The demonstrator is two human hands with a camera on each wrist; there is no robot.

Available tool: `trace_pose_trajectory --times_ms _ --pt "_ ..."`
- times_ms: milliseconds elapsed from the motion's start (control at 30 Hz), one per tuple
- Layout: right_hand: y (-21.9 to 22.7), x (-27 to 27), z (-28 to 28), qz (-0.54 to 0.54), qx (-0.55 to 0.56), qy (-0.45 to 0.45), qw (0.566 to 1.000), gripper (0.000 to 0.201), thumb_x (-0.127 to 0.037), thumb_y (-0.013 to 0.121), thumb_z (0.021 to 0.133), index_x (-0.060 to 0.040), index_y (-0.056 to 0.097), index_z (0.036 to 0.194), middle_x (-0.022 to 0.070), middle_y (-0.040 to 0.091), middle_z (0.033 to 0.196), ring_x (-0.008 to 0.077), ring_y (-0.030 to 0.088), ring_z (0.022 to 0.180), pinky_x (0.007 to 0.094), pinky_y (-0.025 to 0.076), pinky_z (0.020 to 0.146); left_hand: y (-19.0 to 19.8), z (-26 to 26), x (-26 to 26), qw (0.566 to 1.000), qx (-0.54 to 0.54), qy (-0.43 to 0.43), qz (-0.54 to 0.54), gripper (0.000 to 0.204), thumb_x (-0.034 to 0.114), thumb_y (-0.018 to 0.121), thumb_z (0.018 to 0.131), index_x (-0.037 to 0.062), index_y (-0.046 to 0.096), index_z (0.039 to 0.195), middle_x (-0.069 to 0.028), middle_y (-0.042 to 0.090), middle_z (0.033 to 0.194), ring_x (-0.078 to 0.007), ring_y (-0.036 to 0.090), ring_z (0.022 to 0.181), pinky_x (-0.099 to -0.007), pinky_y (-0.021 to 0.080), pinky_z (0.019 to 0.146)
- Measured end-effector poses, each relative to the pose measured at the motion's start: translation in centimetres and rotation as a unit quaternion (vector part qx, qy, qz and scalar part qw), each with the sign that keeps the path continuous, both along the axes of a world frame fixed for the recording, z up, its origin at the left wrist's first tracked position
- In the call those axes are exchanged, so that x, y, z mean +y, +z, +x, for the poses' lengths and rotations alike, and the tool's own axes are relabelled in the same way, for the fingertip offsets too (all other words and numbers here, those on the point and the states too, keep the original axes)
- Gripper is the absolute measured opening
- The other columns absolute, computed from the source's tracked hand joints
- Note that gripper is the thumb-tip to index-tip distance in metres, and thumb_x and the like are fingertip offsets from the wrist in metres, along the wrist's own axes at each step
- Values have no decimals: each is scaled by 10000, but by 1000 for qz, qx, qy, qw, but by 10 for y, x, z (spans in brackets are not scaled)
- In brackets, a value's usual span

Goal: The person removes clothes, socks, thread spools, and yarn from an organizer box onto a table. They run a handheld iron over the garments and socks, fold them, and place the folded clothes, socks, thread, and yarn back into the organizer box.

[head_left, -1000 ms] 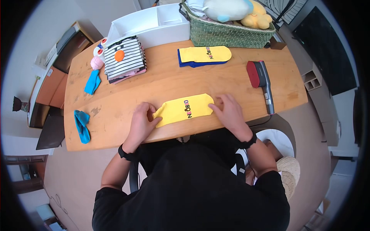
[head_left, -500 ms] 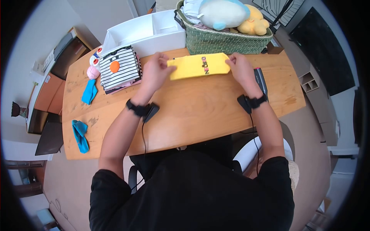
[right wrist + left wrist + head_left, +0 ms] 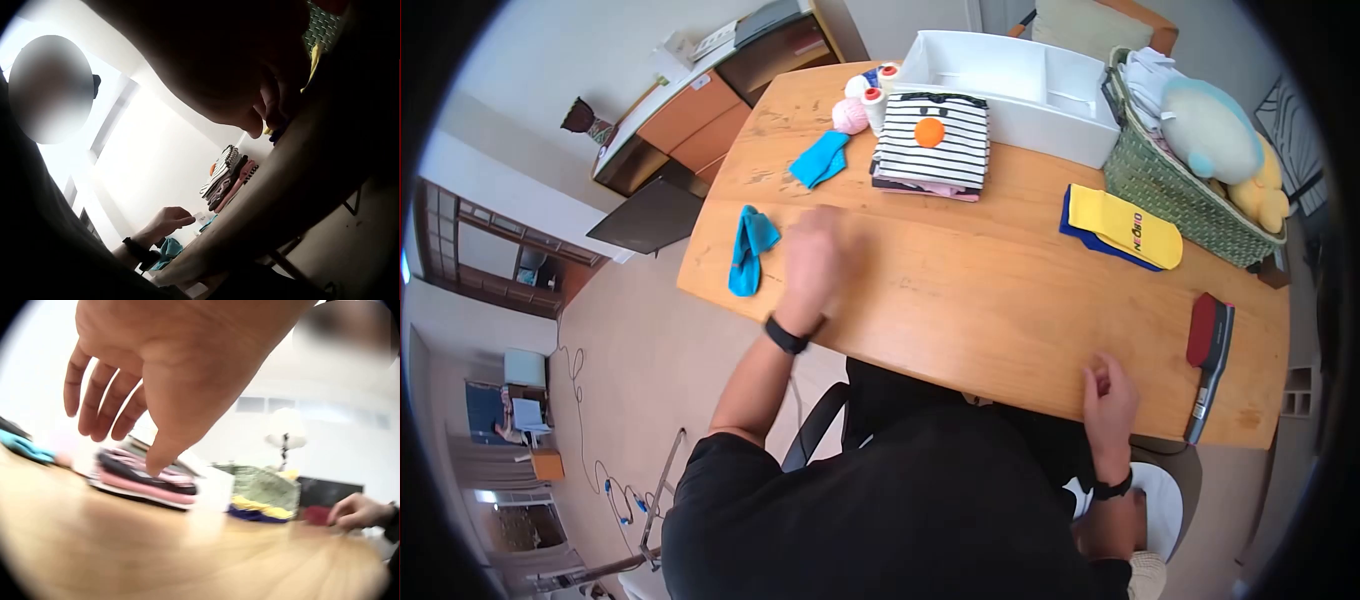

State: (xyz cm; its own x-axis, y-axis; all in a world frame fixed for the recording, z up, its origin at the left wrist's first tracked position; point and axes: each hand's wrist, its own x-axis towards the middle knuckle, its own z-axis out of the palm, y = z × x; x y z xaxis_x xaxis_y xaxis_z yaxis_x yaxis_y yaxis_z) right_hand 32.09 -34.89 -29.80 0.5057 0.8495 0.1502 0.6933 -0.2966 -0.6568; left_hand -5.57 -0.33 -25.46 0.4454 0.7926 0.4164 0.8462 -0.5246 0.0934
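My left hand [image 3: 815, 262], blurred by motion, is over the left part of the table beside a twisted blue sock [image 3: 748, 252]. Its fingers hang apart and hold nothing in the left wrist view. Another blue sock [image 3: 819, 160] lies farther back, next to the folded clothes. Loosely curled and holding nothing, my right hand [image 3: 1111, 400] is at the table's front edge. Yellow socks [image 3: 1115, 222] with dark lettering lie flat on dark blue socks [image 3: 1090, 240] at the back right, in front of the basket.
A stack of folded clothes [image 3: 933, 155], topped by a striped one, sits by a white divided box [image 3: 1025, 118]. Pink yarn [image 3: 850, 116] and thread spools stand left of it. At the right are a green basket [image 3: 1190, 205] of soft toys and a red-headed handheld appliance [image 3: 1210, 345].
Both hands carried a yellow sock to the back and let it go on the yellow and blue pile. The left hand has moved left toward the blue socks; the right has drawn back to the front edge.
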Motion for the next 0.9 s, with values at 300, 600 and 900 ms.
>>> trace_pose_trajectory --times_ms 300,600,900 --pt "-14 23 -25 64 -132 21 989 267 -136 858 1016 -21 773 1241 111 665 856 312 672 771 460 542 716 -43 -160 101 982 18 176 -60 524 202 874 966 -52 707 1393 -300 793 1193 -483 763 1145 -520 625 984" --pt "-4 31 -61 53 73 77 993 496 -168 944 947 -12 729 1365 155 752 1135 324 750 1017 443 612 911 45 -5 -36 851 -401 -75 -331 171 76 853 1055 -41 779 1156 -102 851 1023 -183 821 903 -329 679 767" --pt "9 79 -95 207 367 78 903 577 -163 919 1006 25 661 1487 129 779 1312 199 767 1170 349 627 995 42 105 -98 678 -480 -257 -493 197 70 832 1084 -46 753 1222 -81 847 1049 -125 796 934 -289 656 814"
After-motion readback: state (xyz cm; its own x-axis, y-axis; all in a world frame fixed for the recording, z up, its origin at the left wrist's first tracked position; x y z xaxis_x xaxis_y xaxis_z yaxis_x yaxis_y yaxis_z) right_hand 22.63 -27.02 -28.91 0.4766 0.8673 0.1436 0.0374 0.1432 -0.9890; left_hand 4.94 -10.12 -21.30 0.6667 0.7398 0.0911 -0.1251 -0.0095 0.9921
